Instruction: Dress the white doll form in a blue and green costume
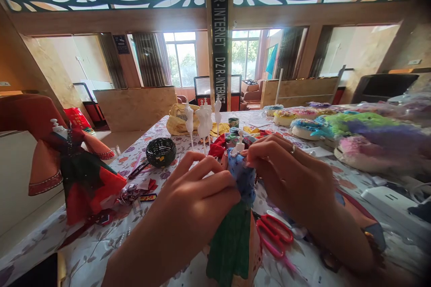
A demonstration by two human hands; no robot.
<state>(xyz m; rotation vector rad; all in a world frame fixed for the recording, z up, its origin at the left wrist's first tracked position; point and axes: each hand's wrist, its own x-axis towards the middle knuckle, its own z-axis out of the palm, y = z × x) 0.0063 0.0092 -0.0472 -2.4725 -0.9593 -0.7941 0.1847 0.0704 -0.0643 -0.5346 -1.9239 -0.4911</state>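
In front of me stands a small white dress form point(239, 147) wearing a blue patterned bodice point(243, 175) over a green skirt point(224, 244). My left hand point(198, 188) pinches the bodice at its left side, the fingers closed on the cloth. My right hand point(289, 175), with a ring on one finger, has its fingertips pressed together at the upper right edge of the bodice. What lies between those fingertips is hidden. Red-handled scissors point(274, 235) lie beside the skirt, below my right hand.
A dressed mini mannequin point(81, 170) in black and red stands at left. Bare white dress forms point(204, 121), a black woven basket point(160, 152) and a yellow bag point(177, 119) stand further back. Fluffy colourful trims point(363, 130) and a white power strip point(397, 206) occupy the right side.
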